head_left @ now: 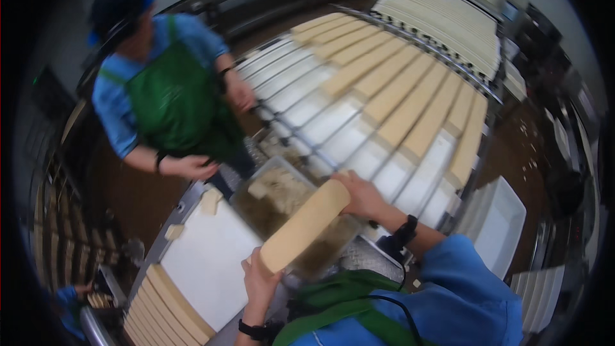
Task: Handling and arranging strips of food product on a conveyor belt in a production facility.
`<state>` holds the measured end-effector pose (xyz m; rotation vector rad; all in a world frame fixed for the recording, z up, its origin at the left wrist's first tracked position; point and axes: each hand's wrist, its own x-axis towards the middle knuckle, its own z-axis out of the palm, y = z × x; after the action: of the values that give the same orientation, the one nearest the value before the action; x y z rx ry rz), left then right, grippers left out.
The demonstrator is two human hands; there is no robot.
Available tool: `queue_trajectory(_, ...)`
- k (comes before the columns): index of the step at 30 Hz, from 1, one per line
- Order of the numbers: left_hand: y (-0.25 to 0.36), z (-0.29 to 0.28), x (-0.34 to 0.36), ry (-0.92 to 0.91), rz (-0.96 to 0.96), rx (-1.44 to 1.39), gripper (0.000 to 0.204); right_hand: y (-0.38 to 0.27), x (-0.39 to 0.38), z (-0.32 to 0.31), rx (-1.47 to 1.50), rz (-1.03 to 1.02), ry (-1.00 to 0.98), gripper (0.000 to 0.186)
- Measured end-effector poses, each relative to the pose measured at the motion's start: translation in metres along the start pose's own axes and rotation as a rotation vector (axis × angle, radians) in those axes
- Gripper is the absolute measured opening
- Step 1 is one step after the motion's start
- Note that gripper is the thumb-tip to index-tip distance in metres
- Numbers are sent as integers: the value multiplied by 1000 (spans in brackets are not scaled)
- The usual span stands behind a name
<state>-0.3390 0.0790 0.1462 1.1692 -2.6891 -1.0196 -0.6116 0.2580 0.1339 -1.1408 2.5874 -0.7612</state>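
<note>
Cream block: the long block with rounded ends (304, 227) is between your two hands, slanting from lower left to upper right, and it hides part of the bin beyond it.
Left hand: yours (261, 282) is part-closed around the block's lower-left end, gripping it.
Right hand: yours (362, 195) is bent around the upper-right end, also holding on; its fingers are partly hidden.
Wrists: you wear a dark band on each, below blue sleeves and beside a green apron (346, 295).
Scrap bin: a clear-sided bin (298, 172) behind the block holds pale broken pieces.
White board: to your left lies a white board (211, 259), with a row of similar blocks (166, 307) side by side at its near end and small offcuts (211, 202) along its far edge.
Slatted table: ahead, a white table (307, 115) divided by dark lines carries long cream strips (403, 99), mostly toward its far and right sides.
Co-worker: across from you stands a person in a green apron (176, 90), both hands apart from your block.
Right side: a white tub (496, 227) sits near a brown floor (522, 138) dotted with pale scraps.
</note>
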Motion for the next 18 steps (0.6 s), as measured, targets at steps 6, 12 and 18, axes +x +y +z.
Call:
queue_trajectory(6,86,57,8,-238,383,-172,63,137,-89,-106,95,68,65,85)
queue_trajectory(12,159,129,8,-625,548,-296,68,256,-98,-120,182,238,160,89)
queue_trajectory(18,219,242,59,-629,437,-480,73,332,-52,-99,-489,374,378,76)
